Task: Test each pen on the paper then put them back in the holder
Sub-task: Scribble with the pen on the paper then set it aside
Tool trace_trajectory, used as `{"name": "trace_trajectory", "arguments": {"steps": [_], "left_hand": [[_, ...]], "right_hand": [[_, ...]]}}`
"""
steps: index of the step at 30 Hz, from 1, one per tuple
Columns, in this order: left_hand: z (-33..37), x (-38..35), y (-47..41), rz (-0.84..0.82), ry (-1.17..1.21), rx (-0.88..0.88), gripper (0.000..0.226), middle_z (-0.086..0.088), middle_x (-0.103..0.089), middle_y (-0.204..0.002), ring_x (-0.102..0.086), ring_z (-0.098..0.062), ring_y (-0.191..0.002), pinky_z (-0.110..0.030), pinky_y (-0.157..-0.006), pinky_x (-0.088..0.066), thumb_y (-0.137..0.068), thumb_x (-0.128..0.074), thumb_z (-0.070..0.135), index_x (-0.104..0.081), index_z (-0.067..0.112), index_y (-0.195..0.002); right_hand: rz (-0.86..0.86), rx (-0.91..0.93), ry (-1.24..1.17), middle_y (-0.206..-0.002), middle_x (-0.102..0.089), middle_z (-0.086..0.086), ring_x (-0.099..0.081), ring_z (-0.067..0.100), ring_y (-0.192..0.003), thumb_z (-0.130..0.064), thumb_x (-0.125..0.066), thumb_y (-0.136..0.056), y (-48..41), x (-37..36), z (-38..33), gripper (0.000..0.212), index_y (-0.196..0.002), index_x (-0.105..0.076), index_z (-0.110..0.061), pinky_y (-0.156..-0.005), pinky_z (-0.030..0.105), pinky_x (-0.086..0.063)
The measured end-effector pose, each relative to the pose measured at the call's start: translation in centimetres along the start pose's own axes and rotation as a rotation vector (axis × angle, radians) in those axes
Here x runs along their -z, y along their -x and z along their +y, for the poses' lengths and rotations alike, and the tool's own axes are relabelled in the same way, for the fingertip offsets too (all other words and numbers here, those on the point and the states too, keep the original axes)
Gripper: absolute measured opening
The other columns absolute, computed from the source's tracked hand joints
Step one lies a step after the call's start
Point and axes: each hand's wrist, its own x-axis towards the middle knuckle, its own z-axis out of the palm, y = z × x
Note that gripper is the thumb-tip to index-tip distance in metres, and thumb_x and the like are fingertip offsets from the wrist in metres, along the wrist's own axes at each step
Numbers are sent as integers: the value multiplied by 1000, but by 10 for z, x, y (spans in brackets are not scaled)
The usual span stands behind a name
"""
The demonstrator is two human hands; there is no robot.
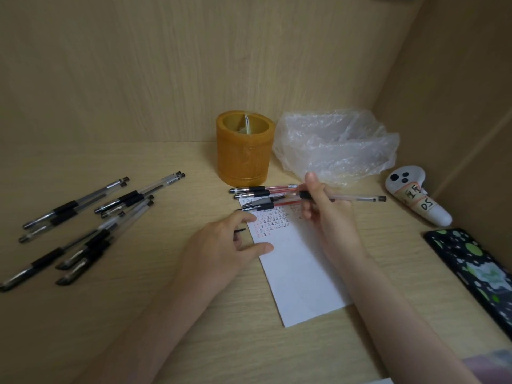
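A white paper [299, 270] with rows of small red and black marks at its top lies on the desk. My right hand [322, 209] grips a clear pen [357, 198] above the paper's top end, barrel pointing right. My left hand [221, 242] rests on the paper's left edge with its fingers curled over a small black pen cap [240, 231]. Several red pens [266, 194] lie side by side at the paper's top. The round amber pen holder [243, 151] stands just behind them. Several black pens [83, 225] are scattered on the desk to the left.
A crumpled clear plastic bag [335, 145] sits right of the holder. A white controller [415, 198] with a handwritten label lies at the far right, and a dark phone [476, 267] with green spots near the right edge. Wooden walls enclose the desk behind and at right.
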Motion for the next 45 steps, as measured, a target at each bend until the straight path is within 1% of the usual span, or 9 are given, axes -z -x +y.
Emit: {"name": "trace_trajectory", "arguments": {"steps": [4, 8, 15, 22, 26, 30, 33, 41, 45], "left_hand": [[4, 1, 0, 73, 210, -74, 29, 14, -55, -81, -50, 3, -68, -11, -57, -37, -92, -50, 27, -43, 39, -118], [3, -3, -1, 35, 311, -150, 46, 14, -58, -93, -54, 0, -88, -9, -77, -39, -97, -41, 11, -30, 30, -137], [5, -4, -3, 8, 379, -195, 66, 8, -62, -95, -54, 3, -91, -2, -80, -35, -95, -43, 3, -10, 27, -146], [7, -6, -2, -33, 391, -227, 65, 7, -66, -95, -57, -2, -84, -6, -81, -40, -95, -45, 4, -9, 39, -137], [7, -4, -2, 14, 495, -160, 67, 7, -64, -101, -64, -1, -77, -9, -69, -47, -91, -54, 3, -21, 30, -142], [2, 3, -4, 156, 468, -121, 17, 3, -70, -76, -67, -8, -58, -17, -55, -51, -88, -61, 12, -59, 28, -92], [0, 2, -2, 173, 393, -153, 16, 5, -66, -60, -59, -10, -46, -17, -48, -44, -88, -60, 20, -62, 28, -74], [-5, -2, -4, 195, 266, -163, 19, 6, -57, -52, -52, -6, -47, -25, -55, -43, -88, -58, 28, -60, 24, -69], [3, -6, -7, 156, 275, -149, 5, 7, -61, -57, -56, -5, -52, -25, -56, -46, -87, -59, 32, -63, 28, -86]], "right_hand": [[-130, -159, -293, -54, -52, 1, -45, 9, -47, -28, -48, -95, -3, -2, -3, 30, -91, -64, -3, -43, 16, -35], [-204, -132, -232, -53, -55, 4, -46, 12, -44, -20, -56, -90, 1, -7, -5, 20, -76, -51, -7, -39, 18, -33], [-181, -76, -38, -46, -45, 0, -36, 10, -39, -11, -60, -90, 5, -6, -5, 10, -89, -56, -2, -36, 19, -26], [-287, -68, 66, -47, -50, -1, -39, 9, -39, -16, -64, -87, 9, -11, -3, 32, -60, -47, -17, -38, 18, -27], [-373, -44, 32, -52, -54, -2, -42, 6, -41, -27, -68, -75, 9, -11, -4, 17, -63, -62, -17, -38, 15, -31], [-426, -23, -97, -62, -63, 4, -51, 9, -48, -24, -68, -76, 7, -11, 0, 14, -75, -70, -10, -43, 16, -38], [-441, -25, -83, -65, -64, 6, -50, 11, -50, -22, -64, -83, 7, -11, 2, 21, -80, -67, -1, -48, 17, -40], [-415, -9, -46, -57, -61, 1, -49, 7, -44, -15, -62, -81, 11, -16, 0, 11, -77, -65, -5, -42, 17, -38], [-396, -50, -145, -59, -62, 6, -51, 11, -46, -22, -56, -86, 11, -22, 0, 22, -85, -59, 0, -43, 19, -38]]}}
